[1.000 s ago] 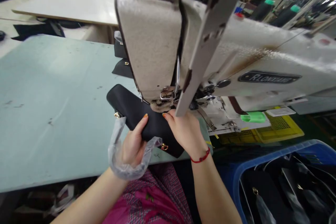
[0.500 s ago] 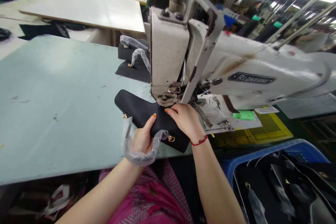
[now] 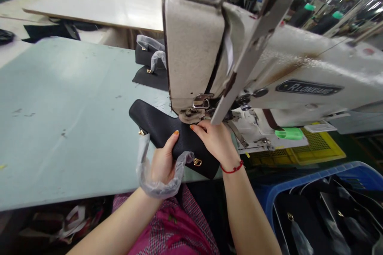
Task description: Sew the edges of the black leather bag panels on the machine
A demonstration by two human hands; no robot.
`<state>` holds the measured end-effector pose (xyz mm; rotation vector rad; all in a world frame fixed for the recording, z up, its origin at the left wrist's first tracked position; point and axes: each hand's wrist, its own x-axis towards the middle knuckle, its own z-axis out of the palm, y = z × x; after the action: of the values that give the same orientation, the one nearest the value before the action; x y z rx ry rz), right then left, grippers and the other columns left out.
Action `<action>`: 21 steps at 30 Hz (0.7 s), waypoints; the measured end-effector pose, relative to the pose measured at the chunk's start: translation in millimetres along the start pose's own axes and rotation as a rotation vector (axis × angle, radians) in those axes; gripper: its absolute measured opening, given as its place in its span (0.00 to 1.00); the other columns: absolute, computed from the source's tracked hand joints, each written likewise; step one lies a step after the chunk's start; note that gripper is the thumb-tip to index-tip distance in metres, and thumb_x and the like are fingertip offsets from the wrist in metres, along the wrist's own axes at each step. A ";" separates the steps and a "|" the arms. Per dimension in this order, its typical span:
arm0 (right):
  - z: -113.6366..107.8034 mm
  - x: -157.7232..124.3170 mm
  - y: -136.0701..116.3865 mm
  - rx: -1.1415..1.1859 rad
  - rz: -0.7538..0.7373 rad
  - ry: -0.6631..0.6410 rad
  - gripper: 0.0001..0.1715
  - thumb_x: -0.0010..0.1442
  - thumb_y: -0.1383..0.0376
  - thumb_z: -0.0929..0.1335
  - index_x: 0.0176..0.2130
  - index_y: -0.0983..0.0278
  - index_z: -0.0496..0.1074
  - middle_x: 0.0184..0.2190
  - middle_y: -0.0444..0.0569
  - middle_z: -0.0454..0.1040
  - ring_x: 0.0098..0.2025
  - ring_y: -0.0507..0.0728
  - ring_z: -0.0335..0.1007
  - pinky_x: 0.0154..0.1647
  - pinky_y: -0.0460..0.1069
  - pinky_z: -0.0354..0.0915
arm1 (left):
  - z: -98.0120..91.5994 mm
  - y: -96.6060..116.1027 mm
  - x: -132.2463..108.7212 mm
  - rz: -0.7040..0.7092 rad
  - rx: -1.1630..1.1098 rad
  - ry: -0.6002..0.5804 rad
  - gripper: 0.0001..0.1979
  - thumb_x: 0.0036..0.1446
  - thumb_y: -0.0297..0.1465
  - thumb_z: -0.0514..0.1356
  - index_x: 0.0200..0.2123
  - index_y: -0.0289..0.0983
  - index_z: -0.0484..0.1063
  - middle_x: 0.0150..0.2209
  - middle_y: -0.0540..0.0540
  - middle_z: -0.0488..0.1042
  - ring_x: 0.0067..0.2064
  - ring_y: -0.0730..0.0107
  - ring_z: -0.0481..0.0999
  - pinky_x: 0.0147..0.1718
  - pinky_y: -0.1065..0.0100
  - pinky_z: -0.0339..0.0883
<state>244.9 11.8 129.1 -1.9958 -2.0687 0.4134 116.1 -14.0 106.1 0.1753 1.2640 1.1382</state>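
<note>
A black bag panel with gold rings lies under the head of a white sewing machine. Its handle, wrapped in clear plastic, loops over my left wrist. My left hand reaches through that loop and grips the panel's near edge, thumb on top and fingers hidden beneath. Close by the presser area, my right hand pinches the panel's far edge, with a red bracelet on the wrist. The needle and the spot below it are hidden by the machine head and my fingers.
Two more black panels with wrapped handles lie behind the machine head on the pale green table. A blue basket of black bag pieces stands at the right, near a yellow crate. A white board lies beyond.
My view has come closer to the machine, which looks larger. Both hands keep their hold, and the panel stays at nearly the same place under the machine head.
</note>
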 end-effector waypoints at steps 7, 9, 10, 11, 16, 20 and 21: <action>4.4 1.4 2.8 0.037 -0.012 0.016 0.19 0.68 0.57 0.63 0.37 0.62 0.80 0.34 0.50 0.80 0.36 0.55 0.74 0.33 0.46 0.57 | -10.4 -11.1 19.7 0.002 -0.050 -0.079 0.15 0.50 0.35 0.67 0.42 0.35 0.80 0.46 0.42 0.81 0.52 0.42 0.77 0.54 0.49 0.70; 5.9 1.8 4.0 0.053 -0.029 0.019 0.18 0.68 0.57 0.63 0.38 0.62 0.79 0.34 0.50 0.80 0.37 0.55 0.74 0.34 0.46 0.58 | -13.4 -9.7 23.0 0.014 -0.052 -0.094 0.15 0.49 0.35 0.68 0.40 0.36 0.80 0.45 0.42 0.81 0.52 0.42 0.77 0.53 0.50 0.71; 6.6 1.6 4.6 0.061 -0.035 0.018 0.18 0.68 0.58 0.63 0.38 0.63 0.79 0.34 0.50 0.80 0.37 0.55 0.74 0.35 0.46 0.58 | -14.9 -7.6 24.2 0.028 -0.030 -0.104 0.15 0.48 0.36 0.68 0.40 0.36 0.80 0.44 0.42 0.81 0.52 0.42 0.77 0.53 0.51 0.72; 7.3 1.1 5.2 0.071 -0.040 0.016 0.18 0.68 0.58 0.63 0.37 0.63 0.79 0.34 0.51 0.80 0.37 0.55 0.74 0.35 0.46 0.58 | -16.5 -4.7 25.5 0.044 0.000 -0.116 0.15 0.47 0.36 0.69 0.39 0.36 0.80 0.44 0.42 0.81 0.53 0.41 0.76 0.52 0.51 0.72; 12.0 -7.0 8.4 0.230 -0.050 -0.011 0.17 0.68 0.60 0.63 0.36 0.64 0.78 0.32 0.50 0.78 0.35 0.54 0.72 0.35 0.45 0.59 | -26.6 14.0 42.5 0.041 0.122 -0.226 0.17 0.46 0.37 0.69 0.38 0.33 0.80 0.39 0.38 0.81 0.51 0.36 0.76 0.50 0.46 0.71; 19.1 -14.8 11.1 0.414 -0.067 -0.034 0.19 0.69 0.61 0.62 0.31 0.65 0.74 0.25 0.45 0.72 0.30 0.51 0.66 0.32 0.45 0.56 | -33.5 27.5 66.8 0.041 0.202 -0.338 0.20 0.46 0.34 0.70 0.43 0.31 0.79 0.39 0.38 0.81 0.49 0.41 0.78 0.49 0.47 0.72; 21.5 -16.1 11.5 0.458 -0.068 -0.042 0.20 0.68 0.60 0.62 0.28 0.65 0.72 0.23 0.43 0.69 0.28 0.51 0.63 0.30 0.45 0.55 | -34.3 30.6 73.2 0.044 0.211 -0.368 0.21 0.46 0.33 0.69 0.44 0.31 0.79 0.39 0.39 0.81 0.48 0.43 0.78 0.48 0.47 0.72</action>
<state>248.6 -4.8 105.3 -1.6529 -1.8468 0.8347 61.5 39.6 65.9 0.5477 1.0506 0.9545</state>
